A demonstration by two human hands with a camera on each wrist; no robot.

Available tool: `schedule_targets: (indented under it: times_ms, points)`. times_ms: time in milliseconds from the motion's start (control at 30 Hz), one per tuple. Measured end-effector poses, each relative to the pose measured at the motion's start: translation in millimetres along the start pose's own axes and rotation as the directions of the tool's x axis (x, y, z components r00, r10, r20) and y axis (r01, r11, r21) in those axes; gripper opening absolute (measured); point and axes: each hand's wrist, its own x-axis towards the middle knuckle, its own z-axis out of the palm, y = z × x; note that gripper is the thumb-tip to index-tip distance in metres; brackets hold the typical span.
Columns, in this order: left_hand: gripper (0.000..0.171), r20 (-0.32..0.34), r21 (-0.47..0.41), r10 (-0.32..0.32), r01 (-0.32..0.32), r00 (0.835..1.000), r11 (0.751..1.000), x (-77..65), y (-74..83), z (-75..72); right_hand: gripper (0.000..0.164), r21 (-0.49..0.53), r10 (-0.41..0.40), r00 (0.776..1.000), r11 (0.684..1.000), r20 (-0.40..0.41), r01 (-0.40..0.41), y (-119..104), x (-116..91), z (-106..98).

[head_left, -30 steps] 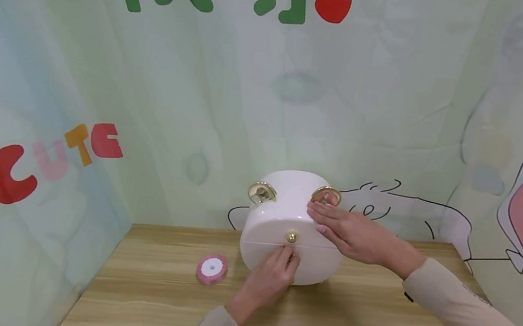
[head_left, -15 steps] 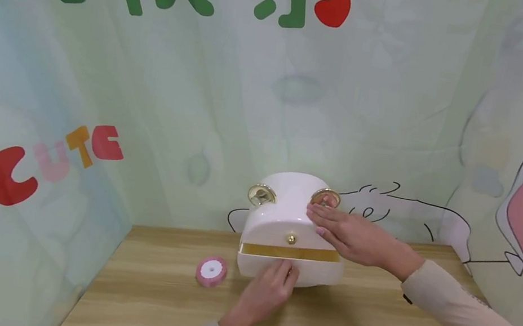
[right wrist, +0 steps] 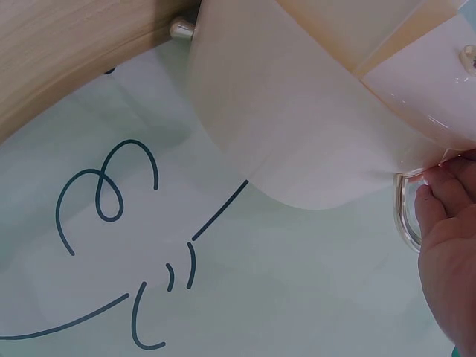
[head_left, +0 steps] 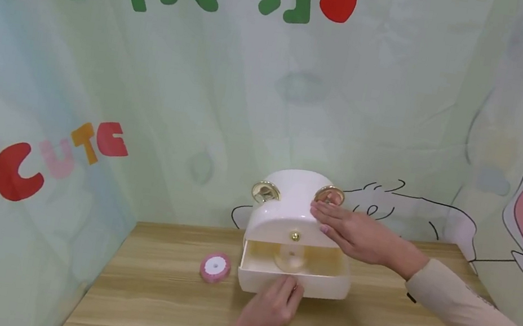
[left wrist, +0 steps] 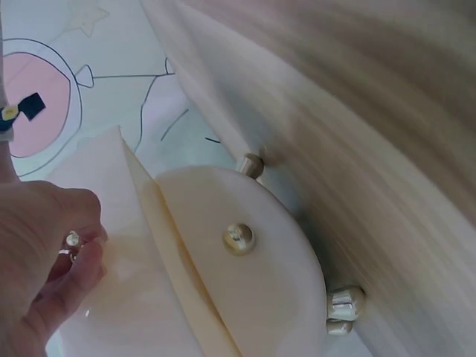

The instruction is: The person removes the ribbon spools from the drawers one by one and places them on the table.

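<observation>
1. While the left hand sits at 6 o'clock of the white box, its thumb and fingers pinch a small shiny knob on the front of the drawer.
2. That white box stands on the wood-grain table, toward 5 o'clock from the middle of the head view, its rounded front facing 6 o'clock, at the person.
3. The drawer juts out toward 6 o'clock; its long axis runs from 9 to 3 o'clock, across the front.
4. Inside the drawer, near its middle, is a see-through round item.
5. Above the drawer is a gold knob; below, in the left wrist view, a curved front bears a lower knob.
6. The right hand, its forearm toward 4 o'clock, rests on the box top, fingers nearly straight and close together; whether they touch the right gold ring, at 1 o'clock, I cannot tell.
7. A matching left gold ring stands at about 10 o'clock on the box.
8. A pink-rimmed spool lies at 8 o'clock from the box, apart from the left hand.
9. At 12 o'clock, behind everything, hangs a pale green backdrop with a red heart.
</observation>
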Motion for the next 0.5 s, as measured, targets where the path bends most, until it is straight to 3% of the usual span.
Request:
schedule_targets:
  times_ms: [367, 500]
  points:
    - [0.043, 0.039, -0.024, -0.021, 0.022, 0.999, 0.999, -6.3, 9.8, -14.5, 0.048, -0.007, 0.004, 1.000, 1.000, -0.001, -0.004, 1, -1, 1]
    - [0.041, -0.003, -0.016, 0.000, 0.000, 1.000, 1.000, -8.1, 9.7, -16.4, 0.047, -0.014, 0.000, 1.000, 1.000, -0.005, 0.000, 1, 0, 0]
